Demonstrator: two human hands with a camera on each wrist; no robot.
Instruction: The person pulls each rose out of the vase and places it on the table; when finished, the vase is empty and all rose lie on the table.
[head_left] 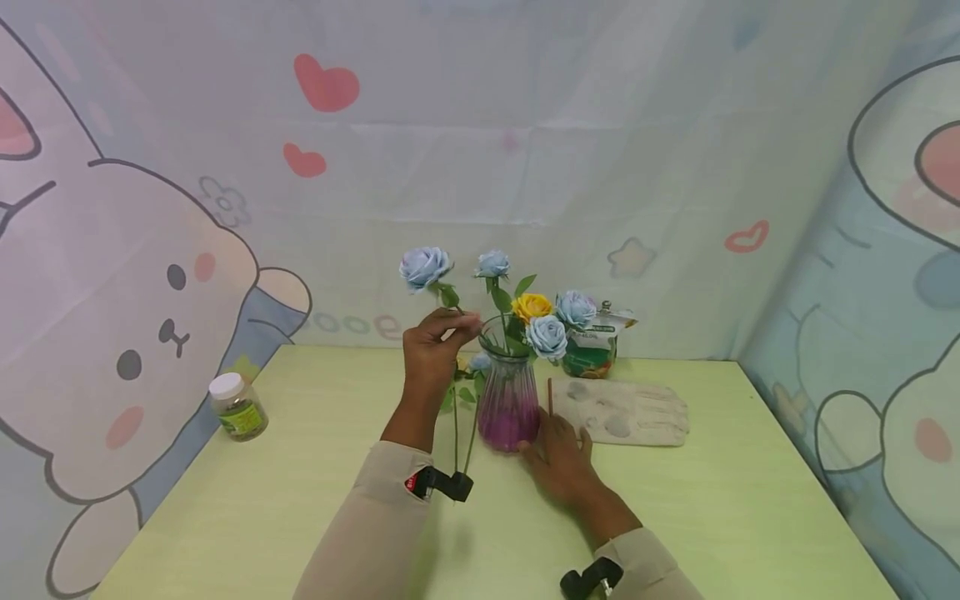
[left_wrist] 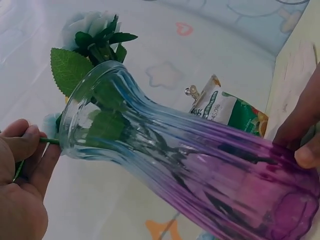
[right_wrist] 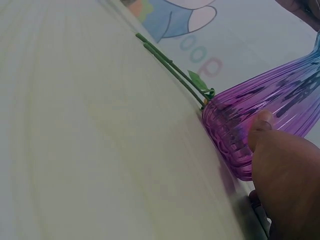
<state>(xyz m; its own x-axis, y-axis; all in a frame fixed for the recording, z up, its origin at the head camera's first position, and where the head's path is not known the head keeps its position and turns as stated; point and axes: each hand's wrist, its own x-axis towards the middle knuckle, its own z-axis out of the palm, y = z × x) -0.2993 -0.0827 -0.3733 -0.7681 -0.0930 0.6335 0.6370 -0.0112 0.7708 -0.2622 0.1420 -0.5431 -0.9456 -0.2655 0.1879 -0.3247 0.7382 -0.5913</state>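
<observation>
A ribbed glass vase [head_left: 509, 408], clear at the top and purple below, stands upright on the table. My left hand [head_left: 438, 350] pinches the green stem of a blue rose [head_left: 425, 268] between thumb and fingers, beside the vase's rim [left_wrist: 75, 115]. That rose leans out to the left. My right hand [head_left: 562, 462] holds the vase low on its right side, with the thumb [right_wrist: 261, 125] against the purple glass. In the vase are a yellow rose [head_left: 532, 307] and several blue roses [head_left: 547, 337] with green leaves.
More flowers with long green stems [right_wrist: 172, 70] lie left of the vase. A pale glove [head_left: 637, 414] lies to its right. Behind stands a green and white packet [head_left: 592, 346] with a metal clip. A white-capped jar [head_left: 240, 408] is at the table's left edge.
</observation>
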